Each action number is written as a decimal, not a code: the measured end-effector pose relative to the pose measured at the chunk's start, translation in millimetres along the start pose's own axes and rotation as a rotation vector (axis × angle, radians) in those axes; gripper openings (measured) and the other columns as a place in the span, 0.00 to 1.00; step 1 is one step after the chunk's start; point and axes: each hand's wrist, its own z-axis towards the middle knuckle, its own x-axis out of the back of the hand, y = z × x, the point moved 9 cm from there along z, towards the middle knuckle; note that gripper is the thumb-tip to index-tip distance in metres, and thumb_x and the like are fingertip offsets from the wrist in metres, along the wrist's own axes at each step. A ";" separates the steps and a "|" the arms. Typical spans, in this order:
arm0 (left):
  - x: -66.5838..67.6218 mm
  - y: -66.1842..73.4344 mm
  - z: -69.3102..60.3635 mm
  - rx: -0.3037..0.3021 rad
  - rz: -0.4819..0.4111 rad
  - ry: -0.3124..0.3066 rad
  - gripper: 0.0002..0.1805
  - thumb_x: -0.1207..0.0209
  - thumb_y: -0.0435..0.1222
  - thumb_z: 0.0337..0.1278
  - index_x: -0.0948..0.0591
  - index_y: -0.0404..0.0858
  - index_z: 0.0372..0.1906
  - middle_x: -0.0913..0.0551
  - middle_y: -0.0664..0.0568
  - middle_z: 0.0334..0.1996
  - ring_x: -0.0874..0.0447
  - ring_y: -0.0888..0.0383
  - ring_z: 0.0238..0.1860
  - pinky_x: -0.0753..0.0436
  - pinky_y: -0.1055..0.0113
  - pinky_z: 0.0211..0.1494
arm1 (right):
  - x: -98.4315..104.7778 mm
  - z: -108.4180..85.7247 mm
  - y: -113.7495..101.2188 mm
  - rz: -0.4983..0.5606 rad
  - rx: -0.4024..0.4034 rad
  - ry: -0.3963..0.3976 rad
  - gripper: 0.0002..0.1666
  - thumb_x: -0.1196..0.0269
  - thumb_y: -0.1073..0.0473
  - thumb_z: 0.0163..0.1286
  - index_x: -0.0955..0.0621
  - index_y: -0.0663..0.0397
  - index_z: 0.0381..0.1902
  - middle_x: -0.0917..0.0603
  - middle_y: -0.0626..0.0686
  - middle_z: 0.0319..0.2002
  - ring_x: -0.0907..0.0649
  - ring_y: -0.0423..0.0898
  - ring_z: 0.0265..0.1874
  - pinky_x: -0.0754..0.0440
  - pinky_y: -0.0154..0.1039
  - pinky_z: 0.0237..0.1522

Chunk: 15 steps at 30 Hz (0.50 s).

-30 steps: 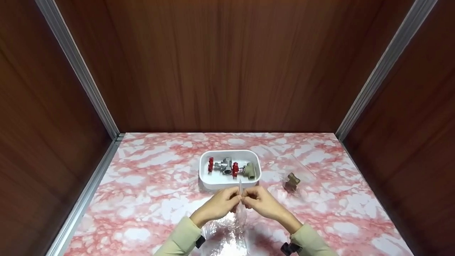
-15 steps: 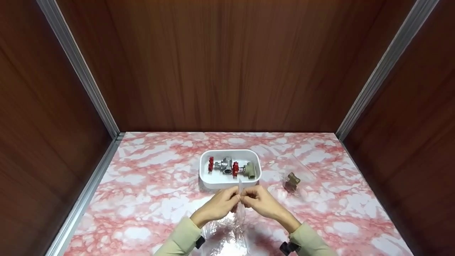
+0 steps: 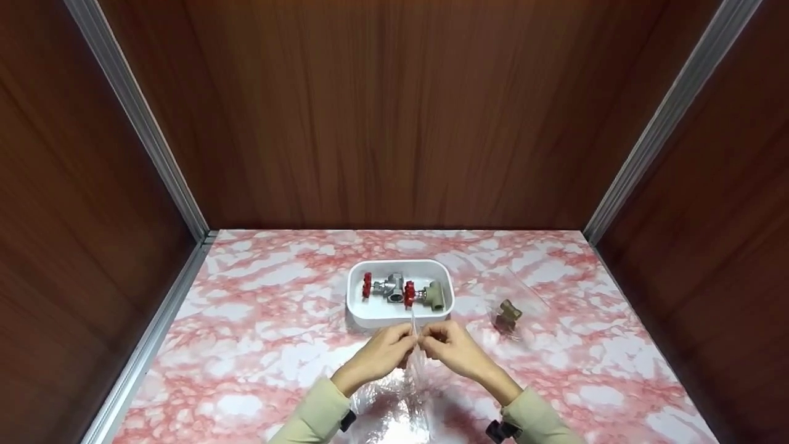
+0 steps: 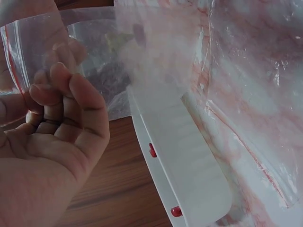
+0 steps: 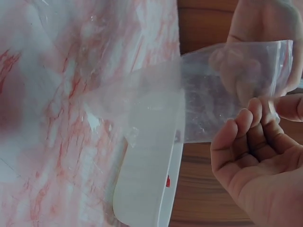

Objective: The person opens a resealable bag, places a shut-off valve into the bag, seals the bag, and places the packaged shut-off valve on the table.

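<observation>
A clear zip bag (image 5: pixel 203 94) with a red line near its mouth hangs between my two hands in front of the white tray. My left hand (image 3: pixel 377 354) pinches the bag near its mouth. From the other side my right hand (image 3: pixel 456 351) pinches it too, thumb against curled fingers. The two hands almost meet in the head view. The bag looks flat, and I see no part inside it.
The white tray (image 3: pixel 376 322) holds a silver valve (image 3: pixel 393 287) and an olive-bodied valve (image 3: pixel 435 296), both red-handled. To the right, a brass-coloured fitting (image 3: pixel 508 310) lies in a clear bag (image 3: pixel 534 297). More clear plastic (image 4: pixel 251 156) with a red zip line lies on the marbled table.
Both hands stay at the bag's mouth with hardly any movement. The bag's upper edge shifts slightly to the left. The tray and the fitting stay where they were.
</observation>
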 end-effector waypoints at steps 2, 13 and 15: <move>0.3 -0.7 0.1 0.000 0.002 0.004 0.17 0.49 0.41 0.82 0.22 0.36 0.34 0.30 0.60 0.19 0.33 0.65 0.20 0.31 0.72 0.25 | 0.4 -0.3 -0.8 0.001 0.010 0.006 0.07 0.38 0.66 0.72 0.14 0.60 0.35 0.18 0.49 0.28 0.23 0.37 0.26 0.23 0.31 0.30; 3.2 0.1 3.3 -0.058 0.142 0.039 0.17 0.47 0.39 0.80 0.21 0.36 0.31 0.26 0.56 0.19 0.32 0.67 0.19 0.31 0.72 0.24 | 3.2 -0.2 4.8 -0.031 0.034 0.044 0.07 0.37 0.67 0.71 0.14 0.60 0.33 0.16 0.50 0.28 0.22 0.38 0.26 0.23 0.32 0.32; 4.4 -0.2 4.2 -0.067 0.167 0.049 0.16 0.46 0.38 0.79 0.21 0.37 0.29 0.27 0.58 0.19 0.32 0.67 0.19 0.31 0.72 0.24 | 4.2 -0.5 5.8 -0.037 0.029 0.057 0.07 0.37 0.68 0.70 0.14 0.61 0.33 0.16 0.50 0.28 0.22 0.38 0.26 0.22 0.32 0.32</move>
